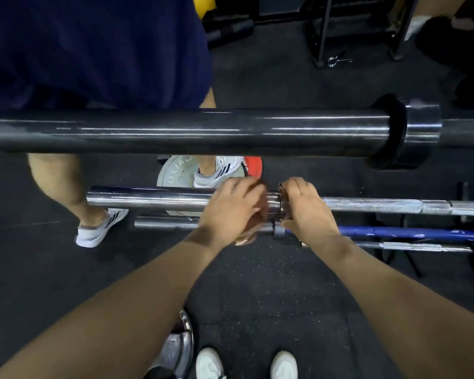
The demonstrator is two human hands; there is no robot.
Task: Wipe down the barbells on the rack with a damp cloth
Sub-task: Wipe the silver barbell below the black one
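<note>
The bare forearms (126,305) lead to the left hand (230,206), fingers curled round a reddish-brown cloth (260,212) on the chrome barbell (148,198), and just beside it the right hand (304,206) gripping the collar, so wiping well probably means steadying there while twisting the cloth outward along the sleeve.

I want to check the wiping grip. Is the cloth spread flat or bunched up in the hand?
Bunched. The brown cloth shows only as a crumpled wad under the left hand, pressed on the chrome barbell.
</note>
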